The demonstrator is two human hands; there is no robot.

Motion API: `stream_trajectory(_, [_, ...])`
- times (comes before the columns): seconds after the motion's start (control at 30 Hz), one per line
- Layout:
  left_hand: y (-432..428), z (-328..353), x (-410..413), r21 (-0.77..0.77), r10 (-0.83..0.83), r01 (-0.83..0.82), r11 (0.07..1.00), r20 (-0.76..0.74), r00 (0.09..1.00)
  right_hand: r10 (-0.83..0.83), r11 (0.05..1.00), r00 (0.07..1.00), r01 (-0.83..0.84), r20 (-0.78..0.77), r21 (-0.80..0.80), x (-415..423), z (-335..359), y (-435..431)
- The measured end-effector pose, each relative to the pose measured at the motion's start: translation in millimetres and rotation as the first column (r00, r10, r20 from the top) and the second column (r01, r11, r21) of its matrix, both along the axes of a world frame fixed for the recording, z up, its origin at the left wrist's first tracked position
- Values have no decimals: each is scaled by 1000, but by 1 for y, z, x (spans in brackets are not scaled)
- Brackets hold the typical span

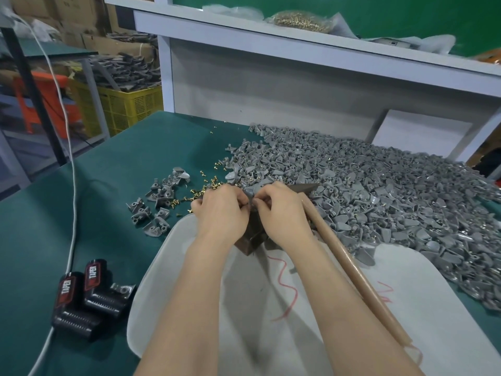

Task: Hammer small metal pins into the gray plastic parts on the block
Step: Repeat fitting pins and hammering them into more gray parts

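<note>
The left hand [221,210] and right hand [282,210] are pinching a gray plastic part [250,191] together over the dark block [252,240]. A wooden-handled hammer [352,268] is lying along the right forearm, and brass pins [206,189] are lying scattered just beside the left hand

The gray plastic parts [379,191] heaped toward the table's right edge are seen as matt, smooth plastic, as is the gray plastic part [250,195] on the block [250,237], whose dark faces look dull and worn. The pins [208,185] are of bright brass-coloured metal. A pale, smooth wooden handle is seen on the hammer [352,270]. A matt white cloth [271,335] is laid on the table's [81,213] matt green covering. Near the left edge, glossy black plastic is shown by the battery packs [89,291].
</note>
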State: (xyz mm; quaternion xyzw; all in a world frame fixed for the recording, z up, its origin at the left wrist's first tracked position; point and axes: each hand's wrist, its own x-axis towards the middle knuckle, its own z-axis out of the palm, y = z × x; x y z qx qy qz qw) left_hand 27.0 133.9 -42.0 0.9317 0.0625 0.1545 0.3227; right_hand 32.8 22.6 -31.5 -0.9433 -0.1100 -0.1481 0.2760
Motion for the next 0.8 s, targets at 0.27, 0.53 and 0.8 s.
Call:
stream_trajectory(0.27, [-1, 0, 0, 4, 1, -1, 1000, 19, 1000, -48, 999, 995, 46, -92, -26, 3, 9, 3])
stream_trajectory(0.53, [-1, -1, 1, 24, 11, -12, 1000, 37, 999, -45, 999, 996, 43, 82, 28, -10, -7, 11])
stream_trajectory(0.8, [-2, 0, 1, 8, 1, -2, 1000, 27, 1000, -39, 999, 999, 39, 1, 5, -5, 0, 3])
